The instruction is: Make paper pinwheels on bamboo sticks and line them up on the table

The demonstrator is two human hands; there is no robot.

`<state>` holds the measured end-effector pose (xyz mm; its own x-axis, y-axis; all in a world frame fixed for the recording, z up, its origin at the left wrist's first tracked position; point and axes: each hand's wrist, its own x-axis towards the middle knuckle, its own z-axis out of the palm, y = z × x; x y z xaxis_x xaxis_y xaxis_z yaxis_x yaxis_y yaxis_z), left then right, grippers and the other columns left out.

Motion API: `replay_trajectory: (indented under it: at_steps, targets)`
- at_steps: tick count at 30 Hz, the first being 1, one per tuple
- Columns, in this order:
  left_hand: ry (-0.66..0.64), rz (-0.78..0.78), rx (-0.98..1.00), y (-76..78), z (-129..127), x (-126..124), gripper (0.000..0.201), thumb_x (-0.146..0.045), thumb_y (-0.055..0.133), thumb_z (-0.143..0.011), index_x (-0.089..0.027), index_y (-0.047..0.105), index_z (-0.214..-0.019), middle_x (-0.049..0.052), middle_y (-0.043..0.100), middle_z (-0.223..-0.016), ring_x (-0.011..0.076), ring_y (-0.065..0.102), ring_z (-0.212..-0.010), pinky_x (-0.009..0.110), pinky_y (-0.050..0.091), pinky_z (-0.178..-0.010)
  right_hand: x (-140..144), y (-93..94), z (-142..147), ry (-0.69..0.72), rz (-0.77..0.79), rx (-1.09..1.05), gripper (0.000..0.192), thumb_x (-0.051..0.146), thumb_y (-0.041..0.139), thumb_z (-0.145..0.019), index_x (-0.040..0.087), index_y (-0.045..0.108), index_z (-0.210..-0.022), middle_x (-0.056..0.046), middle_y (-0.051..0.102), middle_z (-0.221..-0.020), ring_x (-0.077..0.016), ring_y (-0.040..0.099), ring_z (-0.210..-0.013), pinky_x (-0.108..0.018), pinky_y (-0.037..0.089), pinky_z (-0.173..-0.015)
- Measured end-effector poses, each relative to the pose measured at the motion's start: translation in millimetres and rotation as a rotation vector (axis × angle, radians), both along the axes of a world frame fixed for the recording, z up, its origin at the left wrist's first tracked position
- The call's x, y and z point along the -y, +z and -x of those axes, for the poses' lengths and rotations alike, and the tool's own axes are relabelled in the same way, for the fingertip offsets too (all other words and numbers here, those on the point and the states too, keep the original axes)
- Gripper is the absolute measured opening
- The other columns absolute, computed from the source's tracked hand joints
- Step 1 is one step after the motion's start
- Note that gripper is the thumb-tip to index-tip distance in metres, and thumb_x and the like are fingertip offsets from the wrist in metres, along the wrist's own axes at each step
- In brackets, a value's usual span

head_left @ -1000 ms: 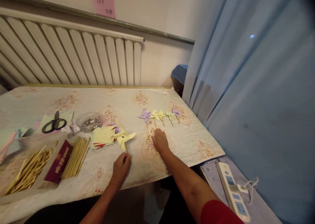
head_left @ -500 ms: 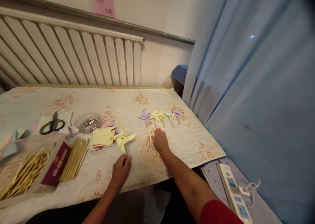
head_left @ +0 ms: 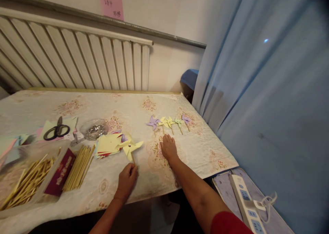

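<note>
My left hand (head_left: pixel 128 177) is closed around the stick of a yellow paper pinwheel (head_left: pixel 129 145), held upright near the table's front edge. Its blades partly cover a stack of paper squares (head_left: pixel 109 144), yellow on top. My right hand (head_left: pixel 169 147) lies palm down on the flowered tablecloth, fingers stretched forward. Just beyond its fingertips several finished pinwheels lie in a row: a purple pinwheel (head_left: pixel 153 122) at the left, yellow pinwheels (head_left: pixel 166 122) beside it, a green pinwheel (head_left: pixel 179 123) and another purple pinwheel (head_left: pixel 185 118). One yellow pinwheel's stick ends close to my fingertips.
On the left stand a clear bin of wooden sticks (head_left: pixel 31 179), a bundle of sticks (head_left: pixel 79 168), black-handled scissors (head_left: pixel 57 129) on coloured paper, and a clear dish (head_left: pixel 95 129) of small metal pieces. A power strip (head_left: pixel 248 205) lies beyond the table's right edge, near a blue curtain (head_left: pixel 262 90).
The whole view has shifted slightly, so everything sits a little further right. Both hands keep nearly the same places, the left still on the yellow pinwheel's stick.
</note>
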<state>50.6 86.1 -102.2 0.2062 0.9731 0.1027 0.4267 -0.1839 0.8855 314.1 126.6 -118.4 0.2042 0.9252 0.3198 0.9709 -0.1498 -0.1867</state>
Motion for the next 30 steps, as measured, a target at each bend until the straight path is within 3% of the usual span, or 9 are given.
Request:
replay_trajectory:
  at_steps: [12,21,30]
  targets:
    - [-0.003,0.004,0.001,-0.4,0,-1,0.03,-0.045,0.047,-0.083,-0.022,0.049,-0.064,-0.001,0.052,-0.056,0.0157,0.049,-0.058,0.027,0.038,-0.059,-11,-1.1,-2,-0.028,0.006,-0.01,0.046,0.035,0.034,-0.1,0.011,0.049,-0.136,-0.017,0.044,-0.148,-0.0277,0.032,-0.141,-0.048,0.019,-0.113]
    - [-0.01,-0.017,-0.019,0.6,-4,-4,0.029,-0.044,0.046,-0.082,-0.022,0.048,-0.064,-0.002,0.05,-0.055,0.0153,0.047,-0.057,0.027,0.036,-0.058,11,0.8,3,-0.052,-0.006,-0.004,0.046,0.034,0.035,-0.099,0.011,0.048,-0.136,-0.016,0.044,-0.149,-0.0273,0.033,-0.14,-0.045,0.021,-0.114]
    - [-0.009,-0.03,-0.022,2.9,-4,-3,0.028,-0.043,0.045,-0.082,-0.022,0.048,-0.063,-0.002,0.05,-0.055,0.0156,0.047,-0.058,0.026,0.037,-0.058,12,1.6,3,-0.008,-0.01,-0.003,0.045,0.035,0.033,-0.1,0.018,0.049,-0.138,-0.01,0.045,-0.149,-0.0301,0.032,-0.14,-0.049,0.021,-0.112]
